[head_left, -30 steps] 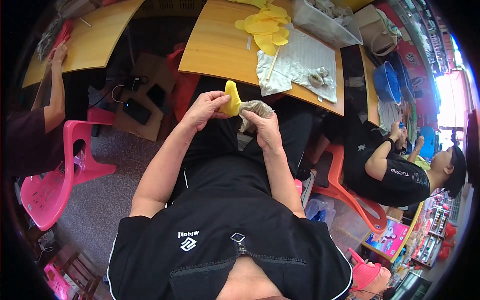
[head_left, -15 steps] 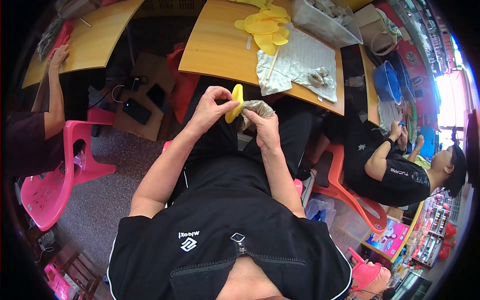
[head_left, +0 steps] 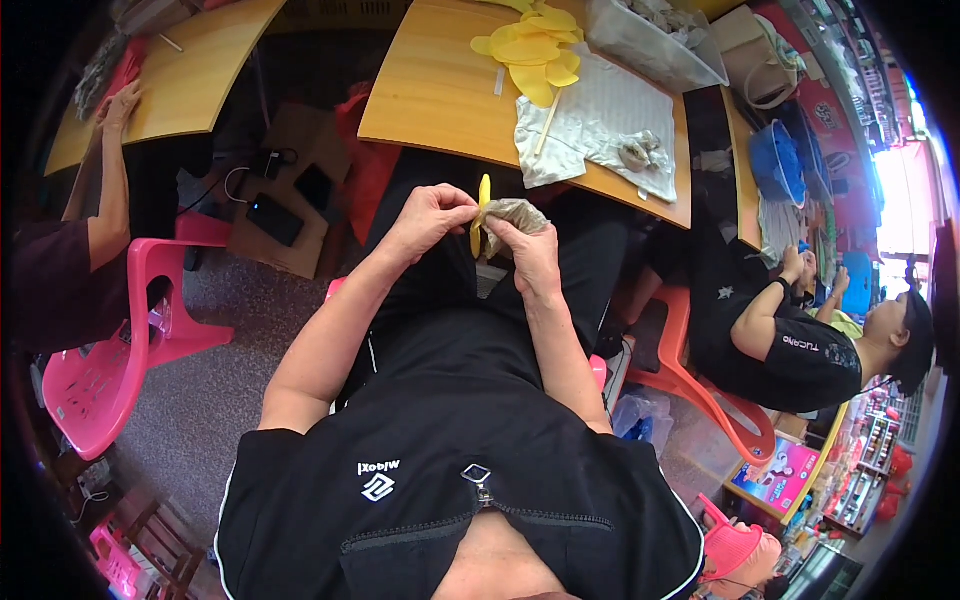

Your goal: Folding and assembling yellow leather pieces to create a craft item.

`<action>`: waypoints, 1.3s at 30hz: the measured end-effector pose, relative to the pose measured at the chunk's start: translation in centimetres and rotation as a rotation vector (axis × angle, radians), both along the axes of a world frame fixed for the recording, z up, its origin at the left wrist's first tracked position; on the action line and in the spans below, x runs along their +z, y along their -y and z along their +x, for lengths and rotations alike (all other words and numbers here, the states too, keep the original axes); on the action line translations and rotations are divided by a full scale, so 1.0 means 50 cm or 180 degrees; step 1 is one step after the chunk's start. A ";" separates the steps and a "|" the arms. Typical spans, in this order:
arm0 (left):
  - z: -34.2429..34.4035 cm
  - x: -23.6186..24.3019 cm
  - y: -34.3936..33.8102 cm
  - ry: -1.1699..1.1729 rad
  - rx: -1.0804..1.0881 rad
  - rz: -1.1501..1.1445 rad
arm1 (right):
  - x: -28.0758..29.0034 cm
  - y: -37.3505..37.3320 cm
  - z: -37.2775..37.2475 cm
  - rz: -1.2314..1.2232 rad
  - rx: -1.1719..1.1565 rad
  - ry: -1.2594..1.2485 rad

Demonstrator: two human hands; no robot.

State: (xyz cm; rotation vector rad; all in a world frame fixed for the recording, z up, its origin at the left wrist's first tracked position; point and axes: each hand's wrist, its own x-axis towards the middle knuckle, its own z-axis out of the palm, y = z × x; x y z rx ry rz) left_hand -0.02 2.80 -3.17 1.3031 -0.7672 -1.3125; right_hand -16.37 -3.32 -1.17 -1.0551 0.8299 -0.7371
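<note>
Left hand (head_left: 430, 222) pinches a yellow piece (head_left: 486, 188), right hand (head_left: 533, 257) grips greyish cloth (head_left: 518, 212), both clear of the table edge (head_left: 440, 146).

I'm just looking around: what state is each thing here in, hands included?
Left hand: fingertips pinched at the yellow piece
Right hand: closed on the grey-brown bundle
Yellow piece: seen nearly edge-on
Grey-brown bundle: crumpled
Yellow pile: loose, overlapping
White cloth: spread out, wrinkled
Thin stick: lying on the cloth
Plastic tub: open, holding greyish material
Black box: lying flat, small light lit
</note>
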 end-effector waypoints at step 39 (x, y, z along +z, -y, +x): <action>-0.053 0.002 -0.005 0.1897 0.0855 -0.0810 | -0.041 -0.010 0.014 0.0901 0.0018 0.0343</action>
